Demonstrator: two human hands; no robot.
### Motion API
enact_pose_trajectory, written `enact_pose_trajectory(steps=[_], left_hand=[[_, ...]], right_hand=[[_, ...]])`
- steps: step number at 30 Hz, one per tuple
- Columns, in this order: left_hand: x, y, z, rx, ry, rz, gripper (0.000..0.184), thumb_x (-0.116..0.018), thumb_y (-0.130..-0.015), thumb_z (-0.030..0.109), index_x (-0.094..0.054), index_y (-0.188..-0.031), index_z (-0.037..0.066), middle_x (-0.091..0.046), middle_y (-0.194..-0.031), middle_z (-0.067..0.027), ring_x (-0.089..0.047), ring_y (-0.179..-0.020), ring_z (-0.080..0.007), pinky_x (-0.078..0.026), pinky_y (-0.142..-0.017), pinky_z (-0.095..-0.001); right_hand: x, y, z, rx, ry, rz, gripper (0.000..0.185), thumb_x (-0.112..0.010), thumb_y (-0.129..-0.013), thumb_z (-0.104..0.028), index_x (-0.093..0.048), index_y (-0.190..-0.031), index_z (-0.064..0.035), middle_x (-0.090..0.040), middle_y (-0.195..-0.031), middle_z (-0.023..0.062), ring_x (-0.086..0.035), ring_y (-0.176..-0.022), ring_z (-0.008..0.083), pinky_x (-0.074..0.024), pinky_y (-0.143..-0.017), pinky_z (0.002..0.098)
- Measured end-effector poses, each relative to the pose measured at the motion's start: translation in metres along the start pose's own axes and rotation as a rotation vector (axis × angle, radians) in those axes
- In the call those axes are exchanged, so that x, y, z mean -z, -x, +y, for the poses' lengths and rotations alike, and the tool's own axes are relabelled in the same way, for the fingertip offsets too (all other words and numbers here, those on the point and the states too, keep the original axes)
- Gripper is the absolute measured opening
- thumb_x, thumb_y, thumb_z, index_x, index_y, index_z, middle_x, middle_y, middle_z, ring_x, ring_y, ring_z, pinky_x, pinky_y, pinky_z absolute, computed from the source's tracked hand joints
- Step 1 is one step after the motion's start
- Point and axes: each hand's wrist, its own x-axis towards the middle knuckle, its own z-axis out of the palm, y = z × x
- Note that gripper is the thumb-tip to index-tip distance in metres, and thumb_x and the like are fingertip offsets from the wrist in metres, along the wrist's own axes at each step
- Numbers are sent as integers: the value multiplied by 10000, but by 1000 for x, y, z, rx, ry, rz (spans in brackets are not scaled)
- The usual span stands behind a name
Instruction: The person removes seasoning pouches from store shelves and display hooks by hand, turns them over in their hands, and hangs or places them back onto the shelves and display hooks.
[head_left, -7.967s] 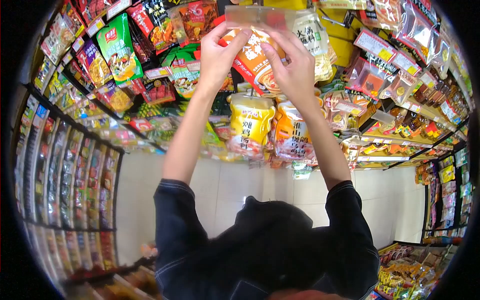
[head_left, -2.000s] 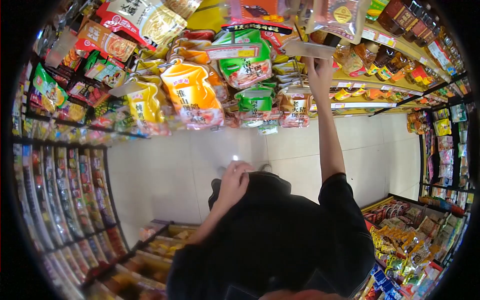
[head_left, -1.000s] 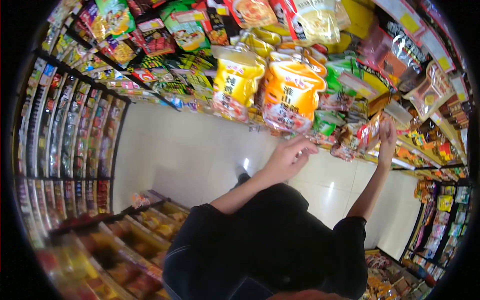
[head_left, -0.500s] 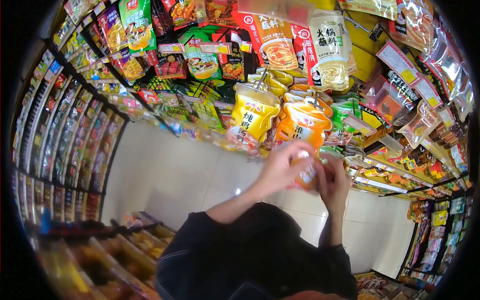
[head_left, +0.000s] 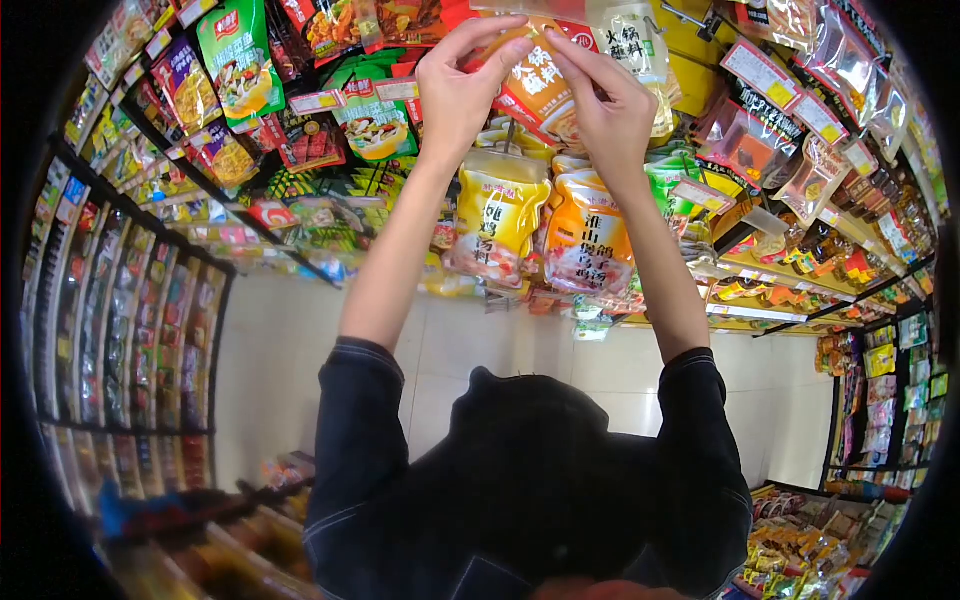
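Both hands are raised to the hanging packets at the top centre. My left hand [head_left: 462,88] pinches the upper left of an orange packet [head_left: 540,90] with white lettering, thumb and forefinger at its top. On the packet's upper right, my right hand [head_left: 612,108] has its thumb and fingers closed at the edge. The fingers partly cover the packet's top, and its hook is hidden. A pale dip packet [head_left: 640,40] hangs just behind my right hand. Below hang a yellow soup packet [head_left: 500,215] and an orange soup packet [head_left: 588,240].
Green packets [head_left: 240,65] and price tags [head_left: 762,72] line the rack on both sides. Shelves of bottles [head_left: 800,265] are at the right. Another shelf unit [head_left: 130,340] stands at the left, with bins [head_left: 240,550] at the lower left and piled packets [head_left: 810,550] at the lower right.
Both hands have moved up from in front of the orange soup packet to the top of the rack. The small packet they held low down no longer shows there. The arms are now stretched out.
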Motion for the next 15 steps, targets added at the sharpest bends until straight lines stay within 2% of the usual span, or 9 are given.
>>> enact_pose_trajectory(steps=[2,4,8,12,15], left_hand=[[-1,-12,-11,-168,13,34,250,-780,-896,89,-735,-1126,-1,-753,-1002,-57,-692,-925,-102,-534,-816,-223],[-2,-18,-8,-150,36,61,233,-778,-893,78,-749,-1107,-10,-758,-1034,-66,-693,-940,-115,-536,-852,-242],[-4,-33,-22,-188,41,104,212,-750,-900,48,-762,-1106,0,-759,-1052,-65,-693,-937,-111,-536,-848,-245],[-6,-34,-16,-255,-99,153,189,-743,-881,41,-781,-1065,18,-768,-1021,-63,-697,-899,-106,-537,-819,-252],[-2,-29,-16,-177,-264,162,186,-764,-855,69,-788,-1035,33,-772,-972,-77,-710,-860,-127,-540,-800,-267]], right_hand=[[-8,-3,5,31,15,38,256,-717,-908,-16,-775,-1145,-94,-764,-940,91,-693,-797,127,-533,-716,251],[-16,-10,10,132,27,117,245,-717,-896,-5,-783,-1111,-102,-752,-884,96,-702,-747,164,-541,-668,271],[-21,-22,17,135,82,142,168,-737,-886,-24,-779,-1044,-59,-756,-900,98,-713,-744,177,-546,-658,279],[-19,-24,14,44,93,84,127,-755,-883,-61,-766,-1009,-43,-759,-910,108,-724,-729,201,-551,-635,296],[-22,-24,20,4,55,103,134,-754,-894,-102,-755,-1016,-47,-758,-906,122,-730,-717,238,-556,-618,328]])
